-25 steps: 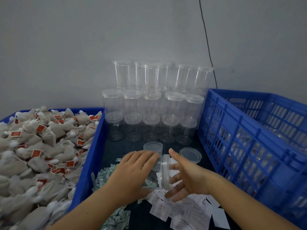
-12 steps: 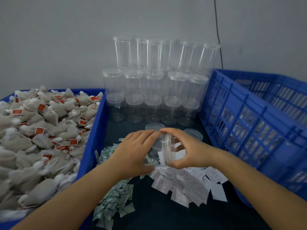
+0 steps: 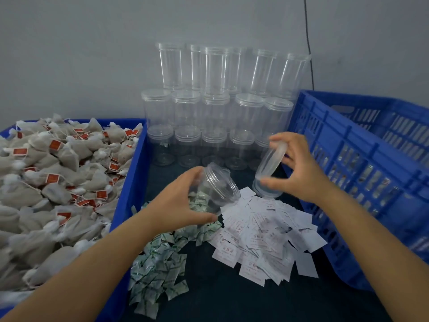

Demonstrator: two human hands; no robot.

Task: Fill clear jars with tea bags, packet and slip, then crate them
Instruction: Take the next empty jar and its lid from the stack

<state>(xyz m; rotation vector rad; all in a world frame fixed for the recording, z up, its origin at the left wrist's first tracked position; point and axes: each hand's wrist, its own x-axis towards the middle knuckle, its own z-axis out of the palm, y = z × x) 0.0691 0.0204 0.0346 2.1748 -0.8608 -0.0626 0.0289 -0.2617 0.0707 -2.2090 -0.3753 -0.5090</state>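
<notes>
Plain pale grey wall [image 3: 92,54] behind work area; thin black cable [image 3: 308,43] runs down wall at right; dark tabletop [image 3: 220,298] below; soft, even light

Clear, colourless plastic jars [image 3: 216,112] stand stacked at twelve o'clock against a plain grey wall [image 3: 81,54] crossed by a thin black cable [image 3: 308,43]. At nine o'clock, beige tea bags [image 3: 46,182] with red tags fill a blue bin [image 3: 130,182]. Green-and-white printed packets [image 3: 157,263] and white slips [image 3: 262,240] with grey print lie on a dark table [image 3: 220,298]; a blue slatted crate [image 3: 359,170] sits at three o'clock.
</notes>
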